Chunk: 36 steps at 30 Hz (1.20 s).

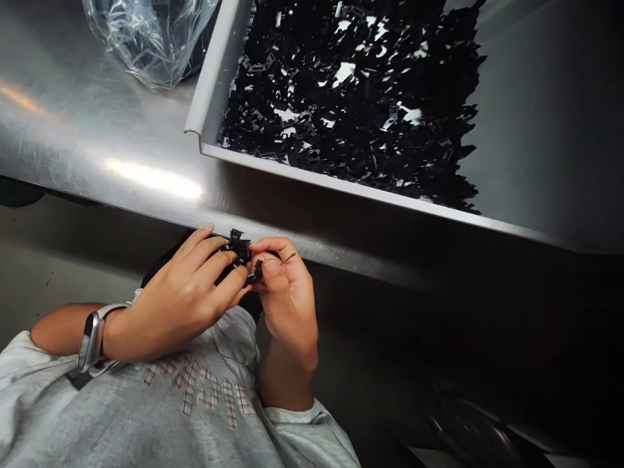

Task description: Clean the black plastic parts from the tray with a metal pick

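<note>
My left hand [195, 286], with a band on its wrist, is closed around several small black plastic parts [237, 246] at the table's near edge. Its fingertips meet those of my right hand [287, 296]. Between thumb and fingers, my right hand pinches another small black plastic part [258, 266]. A thin metal pin-like piece [288, 258] sticks out past the right thumb; where its other end goes is hidden. Whether the parts in the two hands touch each other I cannot tell.
Beyond my hands, a white tray [341, 179] holds a wide heap of black plastic parts [351, 97]. A clear plastic bag [156, 45] with dark contents sits left of the tray. Both rest on a shiny metal table [88, 143], whose front edge runs just past my hands.
</note>
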Motion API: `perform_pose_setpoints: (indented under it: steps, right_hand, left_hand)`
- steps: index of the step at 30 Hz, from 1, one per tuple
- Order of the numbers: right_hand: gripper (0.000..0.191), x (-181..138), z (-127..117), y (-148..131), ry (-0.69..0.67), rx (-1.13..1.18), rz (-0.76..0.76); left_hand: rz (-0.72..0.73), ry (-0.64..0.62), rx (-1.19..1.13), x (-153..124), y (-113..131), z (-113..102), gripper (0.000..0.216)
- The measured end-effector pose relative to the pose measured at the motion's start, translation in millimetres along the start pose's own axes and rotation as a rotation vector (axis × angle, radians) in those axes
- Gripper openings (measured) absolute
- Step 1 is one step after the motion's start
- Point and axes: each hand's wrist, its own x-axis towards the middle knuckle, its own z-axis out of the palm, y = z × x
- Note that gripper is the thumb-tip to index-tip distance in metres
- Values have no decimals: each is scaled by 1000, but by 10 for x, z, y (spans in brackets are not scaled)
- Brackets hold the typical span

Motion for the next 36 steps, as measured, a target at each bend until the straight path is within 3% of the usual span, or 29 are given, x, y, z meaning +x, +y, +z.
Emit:
perform_pose_setpoints:
  steps: [6,10,12,18,25,28,30,33,36]
  right_hand:
    - [27,124,-11,-78,-58,-271,-72]
    - [24,187,4,-67,-19,-326,-141]
    - [25,199,25,-49,44,-297,-177]
    - [23,188,132,-9,204,-94,-195]
    - [32,178,177,-45,290,62,-97]
    - [35,186,213,-39,383,85,-76]
    - [34,192,264,-22,433,92,-112]
    - [31,192,350,11,492,74,-203]
    - [30,178,397,40,572,0,-290]
  left_hand:
    - [-45,-119,-250,67,-33,-18,18]
    - [233,-122,102,161,-88,-111,21]
    - [303,-100,276,185,-102,-167,21]
    - [104,54,274,84,-31,-189,11]
    - [52,121,155,-147,-154,-279,42]
    - [-55,268,-142,-208,-264,-197,36]
    - [-272,387,-475,-220,-262,-45,26]
    - [-522,370,-982,-189,-122,238,16]
    - [-571,374,-1360,-115,64,450,25]
